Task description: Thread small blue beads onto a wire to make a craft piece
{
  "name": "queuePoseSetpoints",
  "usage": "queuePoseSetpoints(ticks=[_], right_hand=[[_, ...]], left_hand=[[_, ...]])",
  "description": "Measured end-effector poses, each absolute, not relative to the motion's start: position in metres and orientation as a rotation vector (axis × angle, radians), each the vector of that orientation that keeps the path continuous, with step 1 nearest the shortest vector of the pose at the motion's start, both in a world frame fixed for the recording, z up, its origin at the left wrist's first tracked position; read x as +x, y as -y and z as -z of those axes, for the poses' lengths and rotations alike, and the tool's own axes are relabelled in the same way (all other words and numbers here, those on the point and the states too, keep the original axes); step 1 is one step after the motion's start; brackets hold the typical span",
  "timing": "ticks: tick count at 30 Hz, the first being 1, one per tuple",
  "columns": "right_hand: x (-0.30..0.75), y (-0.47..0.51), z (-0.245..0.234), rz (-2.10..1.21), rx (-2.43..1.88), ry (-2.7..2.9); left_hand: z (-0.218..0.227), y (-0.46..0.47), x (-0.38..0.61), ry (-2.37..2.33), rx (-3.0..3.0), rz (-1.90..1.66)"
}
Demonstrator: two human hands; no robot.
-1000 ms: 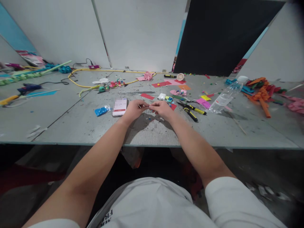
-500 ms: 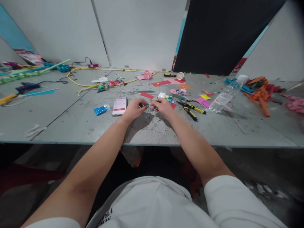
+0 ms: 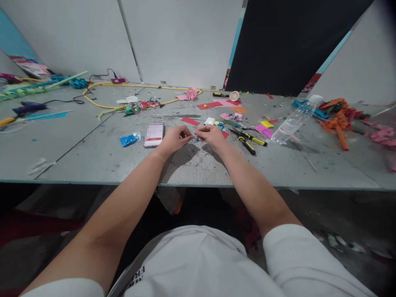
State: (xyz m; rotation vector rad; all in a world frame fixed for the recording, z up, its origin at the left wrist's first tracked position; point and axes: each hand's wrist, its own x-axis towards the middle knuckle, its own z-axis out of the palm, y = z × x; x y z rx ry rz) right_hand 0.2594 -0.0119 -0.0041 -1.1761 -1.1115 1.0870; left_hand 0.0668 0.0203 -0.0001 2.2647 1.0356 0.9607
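The worktop [image 3: 93, 161] is a matt grey board, scuffed and speckled, with a rougher, woven-looking patch at its near edge below the left hand [image 3: 174, 139] and right hand [image 3: 211, 136], which pinch something too small to tell its material. By the left hand lie a smooth glossy phone [image 3: 154, 135] and a shiny blue plastic bag [image 3: 128, 140]; by the right hand lie pliers [image 3: 247, 141] with dark metal jaws and yellow-and-black grips. Toward the right edge lies a clear glossy plastic bottle [image 3: 292, 122], and matt coloured paper scraps [image 3: 211, 105] lie toward the far edge.
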Motion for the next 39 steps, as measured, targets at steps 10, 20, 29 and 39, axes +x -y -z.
queuePoseSetpoints(ticks=[10, 20, 29, 39], right_hand=[[0.259, 0.010, 0.005, -1.027, -1.234, 1.151], [0.265, 0.009, 0.010, -0.878, -1.335, 1.449], [0.258, 0.019, 0.003, -0.855, -1.112, 1.627], [0.257, 0.017, 0.006, -0.857, -0.894, 1.557]], left_hand=[[0.005, -0.026, 0.064, -1.116, 2.453, -0.592], [0.004, -0.026, 0.063, -1.152, 2.435, -0.517], [-0.009, -0.012, 0.068, -0.957, 2.120, -0.807], [-0.016, -0.007, 0.069, -0.847, 1.619, -0.867]])
